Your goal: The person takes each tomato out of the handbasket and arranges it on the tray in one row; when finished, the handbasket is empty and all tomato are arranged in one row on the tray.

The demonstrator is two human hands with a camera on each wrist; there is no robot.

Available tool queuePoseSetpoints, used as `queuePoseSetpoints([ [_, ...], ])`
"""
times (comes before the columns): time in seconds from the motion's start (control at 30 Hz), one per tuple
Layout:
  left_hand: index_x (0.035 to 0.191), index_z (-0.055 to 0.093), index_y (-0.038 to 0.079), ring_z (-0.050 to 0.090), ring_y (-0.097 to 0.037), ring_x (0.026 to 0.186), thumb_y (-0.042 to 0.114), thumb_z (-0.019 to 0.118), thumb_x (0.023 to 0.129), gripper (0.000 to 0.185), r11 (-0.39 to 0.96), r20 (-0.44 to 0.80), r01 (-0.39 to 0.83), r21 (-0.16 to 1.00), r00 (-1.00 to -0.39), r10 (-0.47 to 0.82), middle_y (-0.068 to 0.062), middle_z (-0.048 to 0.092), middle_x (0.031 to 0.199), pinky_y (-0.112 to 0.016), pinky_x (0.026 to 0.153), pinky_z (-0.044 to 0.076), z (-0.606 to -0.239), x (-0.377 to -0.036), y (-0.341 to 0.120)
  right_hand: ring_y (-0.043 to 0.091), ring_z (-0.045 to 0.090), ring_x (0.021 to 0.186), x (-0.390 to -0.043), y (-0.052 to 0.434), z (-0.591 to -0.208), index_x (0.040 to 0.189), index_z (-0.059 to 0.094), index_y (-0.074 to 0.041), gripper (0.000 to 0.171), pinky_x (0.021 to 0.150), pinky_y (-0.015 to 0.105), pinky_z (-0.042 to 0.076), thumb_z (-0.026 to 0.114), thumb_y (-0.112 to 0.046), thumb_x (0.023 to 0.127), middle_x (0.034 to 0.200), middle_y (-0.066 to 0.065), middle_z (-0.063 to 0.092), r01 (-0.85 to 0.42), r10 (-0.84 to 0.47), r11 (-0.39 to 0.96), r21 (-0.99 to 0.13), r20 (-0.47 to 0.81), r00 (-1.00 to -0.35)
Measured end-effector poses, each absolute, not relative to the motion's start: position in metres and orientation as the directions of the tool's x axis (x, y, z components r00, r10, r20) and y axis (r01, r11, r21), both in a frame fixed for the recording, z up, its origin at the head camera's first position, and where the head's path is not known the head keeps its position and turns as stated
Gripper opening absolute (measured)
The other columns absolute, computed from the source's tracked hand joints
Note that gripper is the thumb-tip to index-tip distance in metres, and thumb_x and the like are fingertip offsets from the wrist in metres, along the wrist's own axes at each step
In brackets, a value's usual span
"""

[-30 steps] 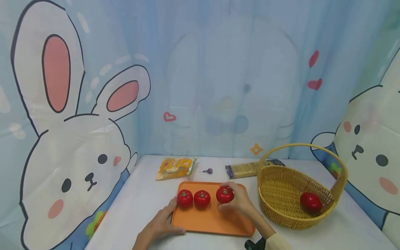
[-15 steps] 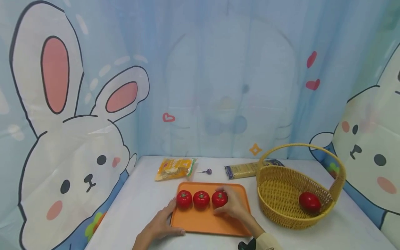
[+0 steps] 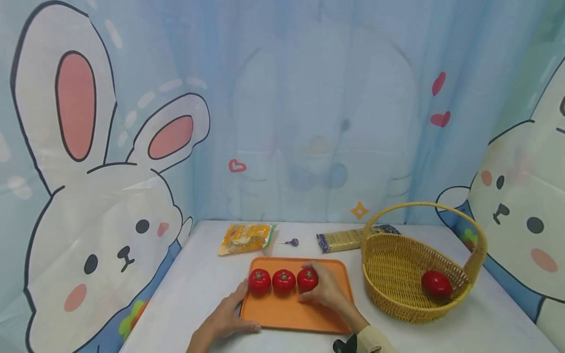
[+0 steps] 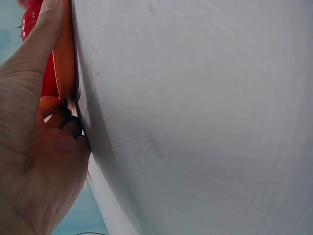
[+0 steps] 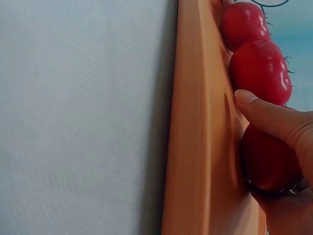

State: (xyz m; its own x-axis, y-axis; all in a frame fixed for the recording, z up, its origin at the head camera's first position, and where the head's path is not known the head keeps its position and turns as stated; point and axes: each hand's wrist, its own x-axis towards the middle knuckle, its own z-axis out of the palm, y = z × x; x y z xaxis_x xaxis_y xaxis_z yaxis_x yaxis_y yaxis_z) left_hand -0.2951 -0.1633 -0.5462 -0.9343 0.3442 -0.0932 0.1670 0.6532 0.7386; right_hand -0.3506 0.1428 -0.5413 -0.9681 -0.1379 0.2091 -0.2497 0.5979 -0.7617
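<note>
**Three tomatoes lining up on the orange tray**

At the far left of the table, the left hand is lying against the tray's left edge, fingers straight along the rim and thumb resting on the near lip; it is bracing the orange tray rather than clenching it. On the tray, three red tomatoes are sitting in a row, touching or nearly touching: the left tomato, the middle tomato, and the right tomato. The right hand is grasping that right tomato, fingers curling over its top and thumb pressing its near side, while it is resting on the tray just beside the middle one. Behind the tray, a yellow snack bag, a small purple lollipop and a flat noodle packet are lying near the curtain. Further right, a wicker basket is standing well apart from the tray, holding a fourth tomato.
</note>
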Motion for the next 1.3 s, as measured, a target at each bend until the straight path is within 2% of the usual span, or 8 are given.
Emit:
queuePoseSetpoints([
  [0.23,0.162,0.02,0.011,0.02,-0.041,0.152,0.055,0.089,0.068,0.125,0.649,-0.106,0.153,0.745,-0.934,0.342,-0.014,0.022,0.167,-0.067,0.119,0.02,-0.548,-0.295,-0.162,0.033,0.058,0.121,-0.347,0.145,-0.534,0.132,0.06,-0.011,0.091,0.103,0.057,0.05,0.102,-0.014,0.051,0.13,0.01,0.064,-0.238,-0.136,0.597,-0.766,0.196,-0.971],
  [0.33,0.163,0.02,0.012,0.02,-0.041,0.152,0.056,0.089,0.068,0.126,0.652,-0.11,0.153,0.743,-0.933,0.344,-0.014,0.022,0.167,-0.066,0.119,0.02,-0.548,-0.296,-0.162,0.035,0.055,0.126,-0.337,0.151,-0.507,0.135,0.059,-0.011,0.089,0.106,0.058,0.047,0.101,-0.017,0.057,0.135,0.013,0.061,-0.274,-0.162,0.632,-0.725,0.221,-0.962],
  [0.43,0.163,0.02,0.013,0.02,-0.04,0.152,0.057,0.089,0.067,0.126,0.655,-0.115,0.143,0.742,-0.935,0.334,-0.013,0.022,0.167,-0.066,0.119,0.02,-0.547,-0.297,-0.162,0.038,0.055,0.126,-0.324,0.17,-0.461,0.133,0.061,-0.009,0.08,0.103,0.058,0.049,0.098,-0.019,0.064,0.133,0.014,0.062,-0.373,-0.291,0.659,-0.653,0.236,-0.927],
  [0.57,0.163,0.02,0.014,0.02,-0.039,0.152,0.057,0.089,0.067,0.126,0.657,-0.12,0.134,0.742,-0.937,0.327,-0.012,0.022,0.167,-0.066,0.119,0.02,-0.546,-0.297,-0.162,0.037,0.062,0.117,-0.313,0.216,-0.397,0.126,0.064,-0.007,0.062,0.095,0.051,0.057,0.092,-0.022,0.073,0.123,0.01,0.067,-0.464,-0.546,0.606,-0.646,0.087,-0.833],
  [0.73,0.162,0.02,0.011,0.02,-0.04,0.152,0.055,0.09,0.067,0.126,0.663,-0.119,0.14,0.735,-0.937,0.33,-0.014,0.022,0.167,-0.065,0.12,0.018,-0.546,-0.295,-0.163,0.037,0.066,0.107,-0.32,0.287,-0.366,0.122,0.065,-0.005,0.049,0.086,0.036,0.061,0.087,-0.019,0.081,0.115,0.011,0.068,-0.38,-0.69,0.573,-0.726,-0.177,-0.702],
  [0.83,0.162,0.02,0.011,0.02,-0.04,0.152,0.056,0.09,0.067,0.126,0.668,-0.13,0.128,0.733,-0.938,0.322,-0.014,0.022,0.167,-0.065,0.12,0.019,-0.546,-0.294,-0.164,0.038,0.065,0.104,-0.331,0.331,-0.373,0.121,0.063,0.0,0.046,0.083,0.034,0.062,0.084,-0.014,0.083,0.111,0.014,0.068,-0.28,-0.658,0.598,-0.751,-0.261,-0.706],
  [1.0,0.163,0.02,0.012,0.021,-0.042,0.151,0.056,0.091,0.065,0.128,0.668,-0.138,0.114,0.735,-0.94,0.312,-0.014,0.022,0.167,-0.066,0.119,0.02,-0.544,-0.294,-0.165,0.029,0.063,0.104,-0.349,0.386,-0.397,0.129,0.059,0.005,0.055,0.085,0.041,0.061,0.083,-0.018,0.085,0.114,0.014,0.067,-0.121,-0.482,0.688,-0.715,-0.327,-0.813],
  [1.3,0.162,0.019,0.01,0.02,-0.041,0.152,0.054,0.091,0.067,0.126,0.66,-0.129,0.126,0.741,-0.937,0.323,-0.015,0.022,0.167,-0.066,0.119,0.02,-0.543,-0.293,-0.165,0.03,0.065,0.105,-0.37,0.42,-0.42,0.13,0.056,0.013,0.068,0.091,0.052,0.058,0.086,-0.023,0.081,0.119,0.021,0.065,-0.011,-0.261,0.811,-0.585,-0.344,-0.902],
])
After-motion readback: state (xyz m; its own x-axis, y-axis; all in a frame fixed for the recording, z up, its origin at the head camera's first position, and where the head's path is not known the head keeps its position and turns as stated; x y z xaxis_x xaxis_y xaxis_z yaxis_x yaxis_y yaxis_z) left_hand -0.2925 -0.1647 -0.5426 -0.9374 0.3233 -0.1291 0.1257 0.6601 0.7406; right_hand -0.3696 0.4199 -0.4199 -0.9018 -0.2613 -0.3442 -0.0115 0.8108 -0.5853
